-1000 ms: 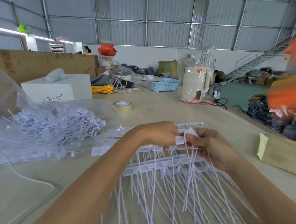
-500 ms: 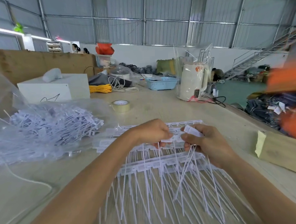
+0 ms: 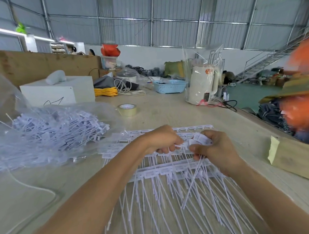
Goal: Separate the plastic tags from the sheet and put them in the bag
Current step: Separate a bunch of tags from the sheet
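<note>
Both hands sit closer together than a second ago, over the white sheets of tags [image 3: 172, 170] on the worktop [image 3: 168, 114]. Left hand [image 3: 162, 141] pinches a tag head on the upper sheet; right hand [image 3: 214, 149] clamps a loose bundle of tags [image 3: 200, 140], tails trailing below. Filled clear bag [image 3: 47, 131] lies to the left.
</note>
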